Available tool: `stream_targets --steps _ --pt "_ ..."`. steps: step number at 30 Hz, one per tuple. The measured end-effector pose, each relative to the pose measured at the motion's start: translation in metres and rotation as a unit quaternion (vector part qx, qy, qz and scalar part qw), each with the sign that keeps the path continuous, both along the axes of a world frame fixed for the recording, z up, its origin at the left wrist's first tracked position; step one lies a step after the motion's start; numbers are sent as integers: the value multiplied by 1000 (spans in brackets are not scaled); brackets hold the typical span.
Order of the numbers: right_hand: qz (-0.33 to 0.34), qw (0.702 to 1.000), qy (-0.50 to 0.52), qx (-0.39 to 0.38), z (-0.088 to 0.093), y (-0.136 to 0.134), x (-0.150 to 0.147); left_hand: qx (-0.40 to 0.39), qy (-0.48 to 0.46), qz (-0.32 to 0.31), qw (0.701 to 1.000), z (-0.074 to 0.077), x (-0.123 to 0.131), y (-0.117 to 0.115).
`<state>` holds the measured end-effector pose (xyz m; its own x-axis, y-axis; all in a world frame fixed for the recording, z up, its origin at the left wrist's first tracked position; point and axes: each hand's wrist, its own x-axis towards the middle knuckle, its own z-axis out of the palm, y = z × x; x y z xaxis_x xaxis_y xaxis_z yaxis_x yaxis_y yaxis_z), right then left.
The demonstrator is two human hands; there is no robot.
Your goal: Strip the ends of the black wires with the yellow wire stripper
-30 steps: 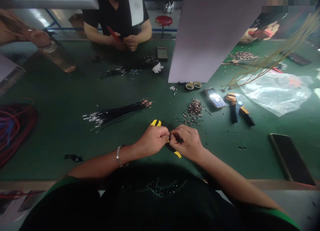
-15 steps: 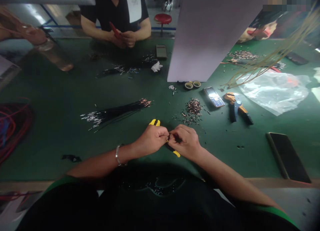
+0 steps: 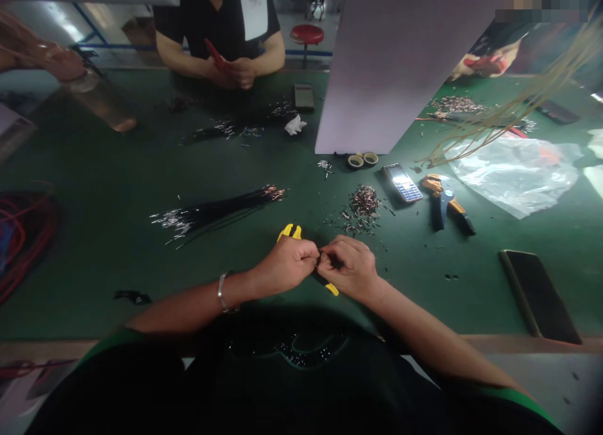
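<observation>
My left hand point(image 3: 294, 263) and my right hand point(image 3: 349, 265) meet in front of my body, fingertips pinched together. Whatever small thing they pinch is hidden by the fingers. Under them lies a yellow-and-black hand tool point(image 3: 291, 232), its middle covered by my hands; one yellow end point(image 3: 332, 289) sticks out below. Left of my hands is a bundle of black wires point(image 3: 221, 210), with bare copper at the right ends and silvery tips at the left. Just beyond my right hand sits a pile of small copper-and-black pieces point(image 3: 365, 202).
A keypad phone point(image 3: 402, 183), orange-and-black pliers point(image 3: 447, 202), a smartphone point(image 3: 539, 297) and a plastic bag point(image 3: 518, 171) lie at right. A pale upright panel point(image 3: 377, 70) blocks the middle back. Red cable coils point(image 3: 23, 240) lie left. A co-worker's hands point(image 3: 233, 72) hold a red tool opposite.
My hands stay pinched together in nearly the same place. The view has shifted very slightly.
</observation>
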<state>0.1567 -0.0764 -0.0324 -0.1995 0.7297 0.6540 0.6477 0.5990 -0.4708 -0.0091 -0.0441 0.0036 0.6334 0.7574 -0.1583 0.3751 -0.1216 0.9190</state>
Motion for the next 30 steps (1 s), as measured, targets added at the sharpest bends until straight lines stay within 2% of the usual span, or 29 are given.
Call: stream_targets --steps 6,13,30 --pt "-10 1000 -11 5 0 0 0 11 5 -7 1000 -1 0 0" --pt "-9 999 10 50 -3 2 0 17 6 -10 1000 -1 1 0" --pt "0 999 15 49 0 2 -1 49 -2 -11 999 -2 2 -2"
